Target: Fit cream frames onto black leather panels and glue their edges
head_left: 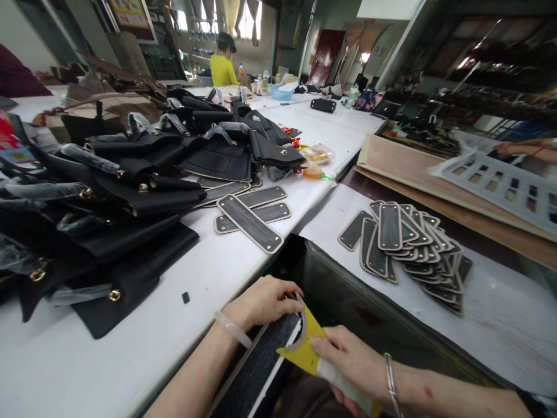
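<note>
My right hand [348,360] is closed around a yellow piece with a pale, concave curved edge [311,348]. A whitish, roll-like part of it runs back under the fingers; its exact kind I cannot make out. The fingertips of my left hand [272,299] pinch the upper corner of the curved edge. Below both hands, a long black panel with a white edge [261,354] slants toward me. Ahead, flat black strips with pale borders and studs [250,223] lie crossed on the white table [217,273].
Black bag bodies with plastic-wrapped handles [143,162] are heaped at left. To the right, a pile of similar studded strips [413,244] lies on another white surface. A white slotted tray [500,180] rests beyond it, near another person's hands [522,149]. A person in yellow [223,67] sits behind.
</note>
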The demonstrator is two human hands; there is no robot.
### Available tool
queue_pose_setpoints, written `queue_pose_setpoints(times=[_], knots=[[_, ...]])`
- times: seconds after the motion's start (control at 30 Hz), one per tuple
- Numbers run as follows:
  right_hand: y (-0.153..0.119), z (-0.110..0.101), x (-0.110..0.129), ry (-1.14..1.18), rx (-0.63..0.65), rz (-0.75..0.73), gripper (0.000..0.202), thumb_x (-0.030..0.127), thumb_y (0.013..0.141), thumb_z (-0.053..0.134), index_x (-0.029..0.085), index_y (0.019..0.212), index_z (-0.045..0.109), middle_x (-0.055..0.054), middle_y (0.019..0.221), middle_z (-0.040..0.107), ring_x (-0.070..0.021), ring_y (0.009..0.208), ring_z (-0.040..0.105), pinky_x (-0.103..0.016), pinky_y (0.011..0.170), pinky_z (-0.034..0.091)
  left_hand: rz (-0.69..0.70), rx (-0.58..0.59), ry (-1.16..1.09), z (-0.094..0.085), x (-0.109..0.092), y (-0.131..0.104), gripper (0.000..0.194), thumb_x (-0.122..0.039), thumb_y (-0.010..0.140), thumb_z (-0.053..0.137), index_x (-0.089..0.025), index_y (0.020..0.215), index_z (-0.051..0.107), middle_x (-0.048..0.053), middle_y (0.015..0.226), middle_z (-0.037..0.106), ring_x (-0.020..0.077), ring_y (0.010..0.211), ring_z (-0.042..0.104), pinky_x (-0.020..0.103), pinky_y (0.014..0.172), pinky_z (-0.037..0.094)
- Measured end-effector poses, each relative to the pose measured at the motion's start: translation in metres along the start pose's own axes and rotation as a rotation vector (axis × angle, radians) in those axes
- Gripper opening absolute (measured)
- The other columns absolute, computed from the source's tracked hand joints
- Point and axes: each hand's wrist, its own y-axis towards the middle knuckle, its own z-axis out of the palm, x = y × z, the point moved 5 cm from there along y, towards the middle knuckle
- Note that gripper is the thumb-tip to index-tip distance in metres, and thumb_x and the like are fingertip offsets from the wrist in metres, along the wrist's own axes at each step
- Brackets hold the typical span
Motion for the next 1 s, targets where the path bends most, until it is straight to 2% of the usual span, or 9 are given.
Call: queue_pose_setpoints(times=[0.27, 0.47, 0.57, 0.7, 0.77, 0.9, 1.0], knots=[[0.004, 0.011, -0.010, 0.092, -0.026, 0.004, 0.040, 0.057, 0.089, 0.034, 0.018, 0.097, 0.041, 0.003, 0.041, 0.053, -0.0133, 0.029, 0.049, -0.020, 0.028, 0.041, -0.051, -0.012, -0.026, 0.004, 0.007, 0.003, 0.036, -0.040, 0.079, 0.064, -0.027, 0.113, 0.068, -0.001, 0.096, 0.076, 0.0185, 0.090, 0.069, 0.024, 0.080, 0.049], [0.008, 0.028, -0.002, 0.204, 0.008, -0.072, 0.054, 0.072, 0.082, 0.040, 0.019, 0.095, 0.041, 0.001, 0.044, 0.056, -0.0132, 0.028, 0.049, -0.020, 0.027, 0.042, -0.115, -0.032, -0.070, 0.003, 0.015, -0.006, 0.050, -0.046, 0.076, 0.067, -0.024, 0.121, 0.061, 0.001, 0.106, 0.073, 0.0202, 0.095, 0.066, 0.027, 0.079, 0.049], [0.015, 0.038, 0.002, 0.228, 0.013, -0.061, 0.056, 0.074, 0.082, 0.037, 0.018, 0.085, 0.044, -0.002, 0.041, 0.054, -0.0150, 0.027, 0.050, -0.020, 0.026, 0.040, -0.138, -0.054, -0.082, 0.002, 0.017, -0.012, 0.050, -0.049, 0.080, 0.062, -0.023, 0.123, 0.059, 0.003, 0.110, 0.070, 0.0203, 0.095, 0.064, 0.029, 0.081, 0.048], [0.018, 0.051, 0.005, 0.254, 0.018, -0.022, 0.049, 0.057, 0.095, 0.024, 0.019, 0.073, 0.045, -0.003, 0.038, 0.052, -0.0141, 0.026, 0.048, -0.018, 0.027, 0.036, -0.164, -0.082, -0.107, 0.003, 0.009, -0.016, 0.047, -0.052, 0.086, 0.053, -0.020, 0.119, 0.062, 0.005, 0.110, 0.069, 0.0212, 0.095, 0.062, 0.032, 0.084, 0.047], [0.013, 0.054, 0.001, 0.281, 0.023, -0.019, 0.050, 0.059, 0.094, 0.026, 0.018, 0.075, 0.048, -0.003, 0.040, 0.054, -0.0126, 0.027, 0.047, -0.017, 0.029, 0.035, -0.175, -0.095, -0.147, 0.004, 0.005, -0.019, 0.049, -0.054, 0.090, 0.045, -0.017, 0.116, 0.064, 0.006, 0.109, 0.069, 0.0217, 0.098, 0.061, 0.033, 0.087, 0.047], [-0.002, 0.040, -0.005, 0.308, -0.054, -0.182, 0.063, 0.079, 0.074, 0.048, 0.016, 0.069, 0.053, -0.002, 0.046, 0.054, -0.0083, 0.033, 0.045, -0.017, 0.034, 0.031, -0.183, -0.121, -0.268, 0.004, 0.002, -0.031, 0.057, -0.056, 0.096, 0.027, -0.016, 0.115, 0.064, 0.005, 0.116, 0.068, 0.0202, 0.106, 0.060, 0.032, 0.098, 0.044], [-0.008, 0.009, -0.002, 0.422, -0.281, -0.330, 0.065, 0.078, 0.070, 0.056, 0.014, 0.081, 0.057, 0.005, 0.050, 0.048, -0.0079, 0.040, 0.044, -0.020, 0.043, 0.034, -0.202, -0.143, -0.332, 0.007, 0.004, -0.043, 0.054, -0.054, 0.097, 0.029, -0.018, 0.123, 0.060, 0.004, 0.127, 0.063, 0.0197, 0.117, 0.055, 0.032, 0.107, 0.036]])
